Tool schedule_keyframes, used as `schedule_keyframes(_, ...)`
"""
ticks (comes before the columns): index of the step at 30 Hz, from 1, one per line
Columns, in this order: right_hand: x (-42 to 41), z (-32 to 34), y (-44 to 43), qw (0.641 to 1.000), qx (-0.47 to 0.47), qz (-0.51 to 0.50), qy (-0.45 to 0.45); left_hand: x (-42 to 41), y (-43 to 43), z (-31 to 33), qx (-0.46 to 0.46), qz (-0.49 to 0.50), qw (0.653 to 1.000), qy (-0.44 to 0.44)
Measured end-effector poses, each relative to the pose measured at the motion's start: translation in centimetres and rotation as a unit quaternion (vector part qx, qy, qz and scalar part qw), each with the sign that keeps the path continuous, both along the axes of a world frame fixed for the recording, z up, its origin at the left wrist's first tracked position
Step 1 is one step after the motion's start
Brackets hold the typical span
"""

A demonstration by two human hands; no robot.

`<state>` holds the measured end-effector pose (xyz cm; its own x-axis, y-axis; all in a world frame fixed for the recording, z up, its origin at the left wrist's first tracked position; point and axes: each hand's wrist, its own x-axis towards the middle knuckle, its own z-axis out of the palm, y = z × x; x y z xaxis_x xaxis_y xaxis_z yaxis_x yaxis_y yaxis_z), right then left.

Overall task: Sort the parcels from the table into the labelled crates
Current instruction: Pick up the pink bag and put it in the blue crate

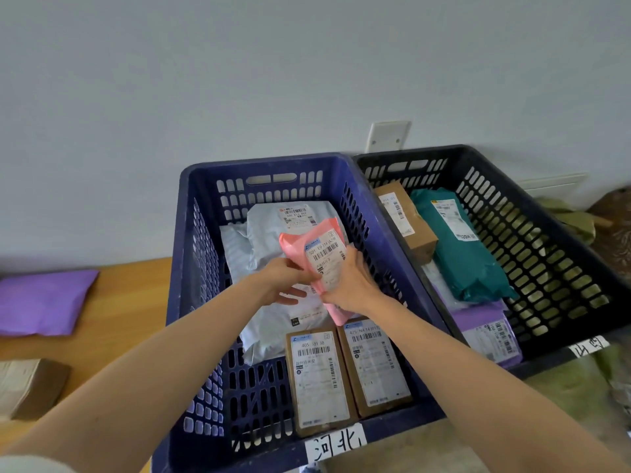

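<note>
A purple mailer (44, 302) lies on the counter (129, 302) as left hand (283, 283) and right hand (351, 281) both grip a pink parcel (322, 257) over the blue crate (266, 162); best practice here: match its label to the crate's tag (336, 442), then lay it flat, label up.

Two arms in view, both bare from hand to frame edge. Left hand (285, 279) and right hand (351, 281) are uncovered. Far behind the left hand, at the upper arm, sits a pale whitish sleeve edge (20, 464), too blurred to tell fabric or cut.
</note>
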<state>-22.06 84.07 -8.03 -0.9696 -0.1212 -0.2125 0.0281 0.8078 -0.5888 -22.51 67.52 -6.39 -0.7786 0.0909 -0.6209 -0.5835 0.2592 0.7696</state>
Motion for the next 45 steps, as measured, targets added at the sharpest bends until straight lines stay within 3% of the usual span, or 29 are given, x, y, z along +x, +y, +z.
schedule_keyframes(5, 0.3, 0.5, 0.6, 0.999, -0.009, 0.040, -0.005, -0.1, -1.5, 1.1, -0.040, 0.114, 0.990, 0.070)
schedule_keyframes(8, 0.3, 0.9, 0.8, 0.995, 0.019, 0.100, 0.018, -0.5, -2.4, 1.8, -0.109, 0.112, 0.978, 0.136)
schedule_keyframes(11, 0.1, 1.2, 0.4, 0.982, 0.091, 0.156, 0.059, -0.6, -3.1, 2.2, -0.127, 0.053, 0.984, 0.113)
schedule_keyframes(15, 0.1, 1.2, 0.7, 0.967, 0.145, 0.197, 0.067, 0.1, -3.5, 1.6, -0.053, 0.035, 0.997, 0.047)
schedule_keyframes(19, 0.5, 0.9, 1.2, 0.970, 0.141, 0.192, 0.051, 0.5, -3.6, 0.5, -0.027, 0.033, 0.999, 0.003)
schedule_keyframes(25, 1.5, 0.3, 2.1, 0.995, 0.017, 0.097, -0.030, 1.4, -3.6, -0.9, -0.025, 0.083, 0.995, -0.058)
schedule_keyframes(36, 0.9, -2.3, 2.5, 0.988, -0.055, -0.002, -0.146, 2.3, -2.6, -3.0, -0.037, 0.084, 0.991, -0.098)
schedule_keyframes(45, 1.4, -3.8, 2.5, 0.992, 0.084, 0.064, -0.069, 2.4, -0.8, -5.0, -0.149, 0.037, 0.987, 0.037)
